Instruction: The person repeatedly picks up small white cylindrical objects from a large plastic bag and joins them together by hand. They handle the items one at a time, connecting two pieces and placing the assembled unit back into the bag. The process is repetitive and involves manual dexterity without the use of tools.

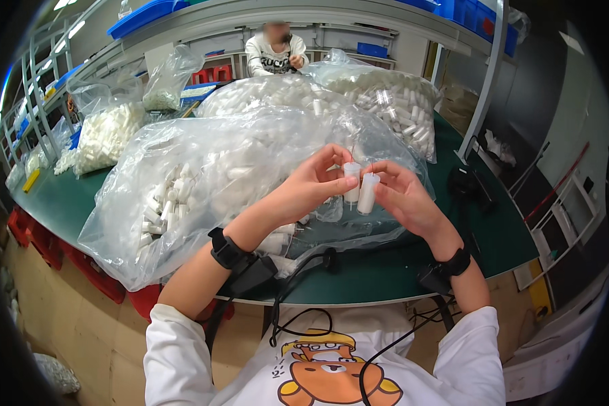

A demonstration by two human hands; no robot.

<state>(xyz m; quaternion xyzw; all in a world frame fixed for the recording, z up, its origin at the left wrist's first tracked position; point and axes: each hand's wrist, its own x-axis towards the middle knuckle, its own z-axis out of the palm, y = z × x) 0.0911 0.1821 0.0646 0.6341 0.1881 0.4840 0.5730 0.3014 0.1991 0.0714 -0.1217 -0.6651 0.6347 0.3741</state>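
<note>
My left hand [323, 178] is closed round a white plastic cylinder [351, 181], thumb and fingers pinching its upper part. Beside it, my right hand [407, 196] pinches a second white cylinder [367, 194], slightly tilted. Thin reddish wires or strands rise from the tops of both. The two cylinders are side by side above the near part of a large clear plastic bag [135, 183], which holds many similar white cylinders [171, 203]. Whether the cylinders touch each other is hard to make out.
Everything stands on a green table [501, 237]. Further bags of white pieces [402, 111] lie at the back and left [111, 135]. A co-worker [275, 51] sits across the table. Black cables [304, 271] run along the near edge; red stools [91, 271] stand at left.
</note>
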